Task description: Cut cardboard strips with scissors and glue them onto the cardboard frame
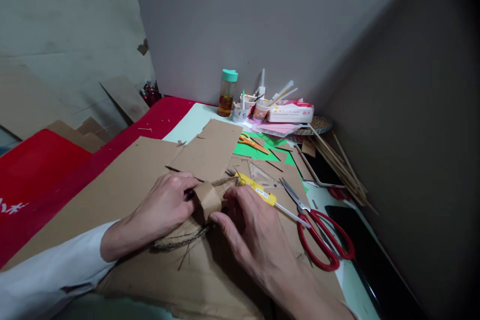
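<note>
A curled cardboard strip (pixel 208 200) stands up from a cardboard piece with rounded, layered edges (pixel 178 242). From the left, my left hand (pixel 167 202) grips the strip, its fingertips partly hidden behind it. My right hand (pixel 255 232) closes on the strip's other side, with the thumb in front and the fingers bent behind. Just beyond my right hand lies a yellow glue gun (pixel 255 187) with a white glue stick in its rear. Red-handled scissors (pixel 318 232) rest to the right, blades partly apart. A large cardboard sheet (pixel 123 175) lies underneath.
Farther back are a flat cardboard piece (pixel 210 147), orange scissors (pixel 253 144), a clear set square (pixel 262 176) and a bottle (pixel 227 95). Cups of tools (pixel 260 110) stand near a tissue pack (pixel 291 111). Wooden sticks (pixel 337 165) and a tablet (pixel 320 165) lie right.
</note>
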`<control>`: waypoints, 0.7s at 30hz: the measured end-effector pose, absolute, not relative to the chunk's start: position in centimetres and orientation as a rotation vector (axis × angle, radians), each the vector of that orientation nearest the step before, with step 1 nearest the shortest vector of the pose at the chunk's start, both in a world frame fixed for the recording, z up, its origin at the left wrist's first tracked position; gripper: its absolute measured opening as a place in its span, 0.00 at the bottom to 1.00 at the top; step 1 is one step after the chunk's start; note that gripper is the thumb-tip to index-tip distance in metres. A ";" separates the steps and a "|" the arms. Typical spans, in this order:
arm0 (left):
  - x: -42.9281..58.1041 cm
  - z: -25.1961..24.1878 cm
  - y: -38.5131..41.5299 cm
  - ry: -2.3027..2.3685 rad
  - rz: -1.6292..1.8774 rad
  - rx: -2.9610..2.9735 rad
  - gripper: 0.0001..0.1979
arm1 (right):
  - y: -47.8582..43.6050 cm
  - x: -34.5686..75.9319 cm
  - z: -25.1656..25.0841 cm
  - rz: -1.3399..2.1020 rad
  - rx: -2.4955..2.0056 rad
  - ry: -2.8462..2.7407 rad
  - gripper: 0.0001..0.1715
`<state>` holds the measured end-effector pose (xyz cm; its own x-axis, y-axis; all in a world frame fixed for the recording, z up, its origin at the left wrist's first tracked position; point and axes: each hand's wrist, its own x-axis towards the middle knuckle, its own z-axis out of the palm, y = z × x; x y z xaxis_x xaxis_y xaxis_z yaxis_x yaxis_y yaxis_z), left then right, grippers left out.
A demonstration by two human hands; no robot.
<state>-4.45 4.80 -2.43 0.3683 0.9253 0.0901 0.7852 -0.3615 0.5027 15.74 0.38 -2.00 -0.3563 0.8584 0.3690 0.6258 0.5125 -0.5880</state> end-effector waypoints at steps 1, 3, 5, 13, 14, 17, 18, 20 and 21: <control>-4.5 -2.4 4.8 1.515 0.514 2.260 0.10 | 0.4 15.7 -2.1 0.444 -1.197 -2.105 0.03; -4.5 -2.4 4.8 1.559 0.513 2.271 0.10 | 0.4 15.7 -2.3 0.444 -1.189 -2.124 0.04; -4.4 -2.4 4.7 1.596 0.497 2.294 0.08 | 0.6 15.7 -2.7 0.462 -1.169 -2.151 0.06; -4.2 -2.5 3.8 1.588 0.236 2.431 0.15 | 0.8 15.8 -2.8 0.534 -1.143 -2.220 0.05; -4.3 -2.5 3.7 1.591 0.201 2.444 0.15 | 0.7 15.8 -2.7 0.538 -1.149 -2.225 0.02; -4.3 -2.6 3.8 1.616 0.115 2.461 0.14 | 0.6 15.6 -2.5 0.531 -1.186 -2.247 0.05; -4.2 -2.6 3.8 1.623 0.096 2.461 0.14 | 0.6 15.6 -2.5 0.521 -1.201 -2.257 0.05; -4.1 -2.5 3.8 1.624 0.071 2.457 0.14 | 0.5 15.5 -2.6 0.502 -1.225 -2.280 0.04; -4.0 -2.4 3.8 1.620 0.062 2.453 0.15 | 0.5 15.5 -2.7 0.493 -1.233 -2.292 0.05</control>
